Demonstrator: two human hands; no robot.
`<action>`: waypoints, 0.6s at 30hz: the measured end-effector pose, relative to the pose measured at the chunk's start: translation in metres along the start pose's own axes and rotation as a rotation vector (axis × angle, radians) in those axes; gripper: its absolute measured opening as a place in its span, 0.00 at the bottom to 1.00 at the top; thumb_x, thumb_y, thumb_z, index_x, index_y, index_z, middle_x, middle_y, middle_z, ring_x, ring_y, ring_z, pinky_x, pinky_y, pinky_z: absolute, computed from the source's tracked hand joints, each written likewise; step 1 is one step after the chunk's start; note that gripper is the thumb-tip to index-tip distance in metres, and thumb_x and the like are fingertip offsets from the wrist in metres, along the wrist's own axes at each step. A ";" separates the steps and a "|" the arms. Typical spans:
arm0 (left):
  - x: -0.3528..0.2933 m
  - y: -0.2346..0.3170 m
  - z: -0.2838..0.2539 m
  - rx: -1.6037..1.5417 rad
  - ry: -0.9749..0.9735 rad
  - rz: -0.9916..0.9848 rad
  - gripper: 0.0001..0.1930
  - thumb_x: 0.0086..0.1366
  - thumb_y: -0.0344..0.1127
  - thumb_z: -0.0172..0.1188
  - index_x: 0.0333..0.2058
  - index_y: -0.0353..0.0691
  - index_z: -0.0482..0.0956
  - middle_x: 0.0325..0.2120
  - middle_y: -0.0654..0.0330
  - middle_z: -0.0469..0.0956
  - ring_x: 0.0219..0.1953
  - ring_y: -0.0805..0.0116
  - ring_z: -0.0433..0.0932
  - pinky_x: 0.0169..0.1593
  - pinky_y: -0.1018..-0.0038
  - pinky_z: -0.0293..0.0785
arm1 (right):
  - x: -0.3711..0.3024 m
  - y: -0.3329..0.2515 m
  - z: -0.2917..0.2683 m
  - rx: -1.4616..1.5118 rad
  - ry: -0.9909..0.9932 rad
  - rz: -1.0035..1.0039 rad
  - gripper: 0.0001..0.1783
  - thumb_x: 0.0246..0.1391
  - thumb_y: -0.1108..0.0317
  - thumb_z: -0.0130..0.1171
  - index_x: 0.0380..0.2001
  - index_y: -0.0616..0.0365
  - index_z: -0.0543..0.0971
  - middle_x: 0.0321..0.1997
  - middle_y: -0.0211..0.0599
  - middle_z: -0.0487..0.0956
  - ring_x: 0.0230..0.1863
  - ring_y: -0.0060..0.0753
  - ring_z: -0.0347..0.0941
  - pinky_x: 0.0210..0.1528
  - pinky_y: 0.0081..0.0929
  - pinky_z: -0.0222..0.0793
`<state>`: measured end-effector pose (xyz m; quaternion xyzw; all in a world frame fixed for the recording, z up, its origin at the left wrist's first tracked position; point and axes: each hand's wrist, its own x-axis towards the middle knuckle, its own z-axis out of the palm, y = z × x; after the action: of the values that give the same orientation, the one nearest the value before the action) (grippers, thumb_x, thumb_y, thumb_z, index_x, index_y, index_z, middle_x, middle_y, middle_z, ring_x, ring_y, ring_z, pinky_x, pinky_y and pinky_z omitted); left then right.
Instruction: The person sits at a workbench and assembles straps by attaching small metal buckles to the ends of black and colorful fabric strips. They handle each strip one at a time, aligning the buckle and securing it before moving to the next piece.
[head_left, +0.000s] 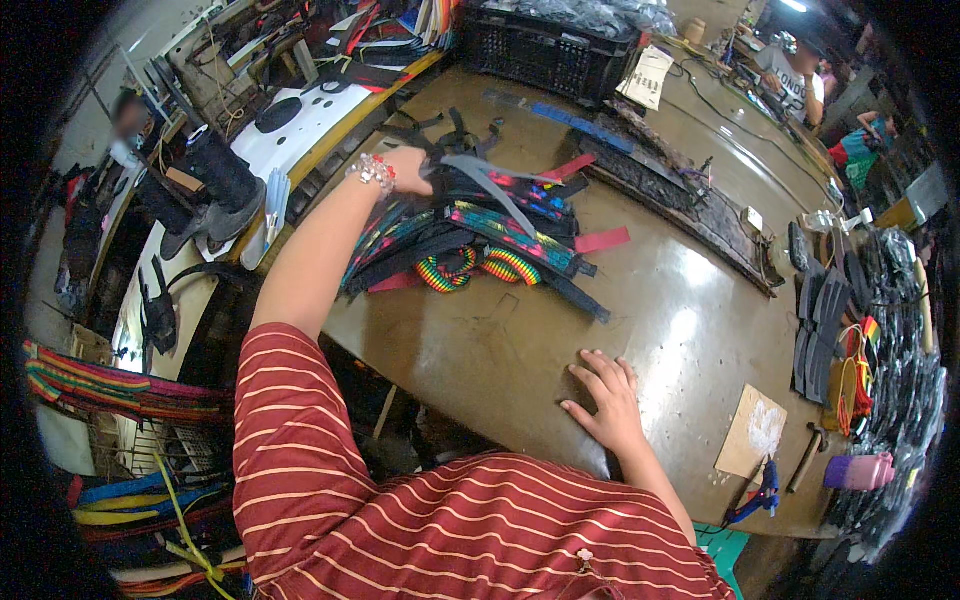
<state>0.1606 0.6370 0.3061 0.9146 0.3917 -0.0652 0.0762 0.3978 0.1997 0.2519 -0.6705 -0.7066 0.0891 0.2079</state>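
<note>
My left hand (408, 171), a beaded bracelet at its wrist, is closed at the far end of a pile of straps. A loose grey strap (490, 182) runs from its fingers across the pile. Beneath lie black straps with multicoloured patterned bands (500, 222) and red end tabs (603, 240). Two loops of striped red, yellow and green cord (510, 266) rest at the pile's near side. My right hand (607, 402) lies open on the brown tabletop (480, 370), fingers spread, holding nothing.
A black crate (545, 50) with plastic-wrapped goods stands at the back. Right of me are black straps (822, 320), a hammer (806, 458), pliers (762, 492) and a tan board (750, 432). Large black thread spools (225, 170) stand left. Other people (795, 80) are farther off.
</note>
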 end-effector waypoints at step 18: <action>-0.029 0.016 -0.028 -0.047 0.323 0.025 0.35 0.44 0.45 0.63 0.46 0.27 0.63 0.38 0.36 0.75 0.41 0.44 0.75 0.47 0.60 0.72 | -0.002 0.003 0.001 0.033 -0.011 -0.016 0.27 0.46 0.56 0.63 0.50 0.48 0.72 0.60 0.35 0.66 0.64 0.39 0.58 0.66 0.47 0.46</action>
<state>0.1535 0.6108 0.3399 0.9160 0.3889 0.0927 0.0344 0.4006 0.1978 0.2496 -0.6607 -0.7116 0.1027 0.2159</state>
